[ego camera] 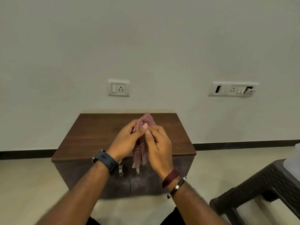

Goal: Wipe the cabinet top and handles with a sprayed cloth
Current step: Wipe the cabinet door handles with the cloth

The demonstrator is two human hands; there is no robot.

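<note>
The checked cloth (142,143) is pinched between the left hand (125,140) and right hand (159,146) above the cabinet top (97,135), so wiping of top and handles (120,170) is judged not yet begun.

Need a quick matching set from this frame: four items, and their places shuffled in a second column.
1. cloth
2. watch
3. cabinet handles
4. chair

A. left wrist
B. floor, right of the cabinet
C. gripped by both hands
D. cabinet doors, below the top edge

Pairs: 1-C, 2-A, 3-D, 4-B
</note>
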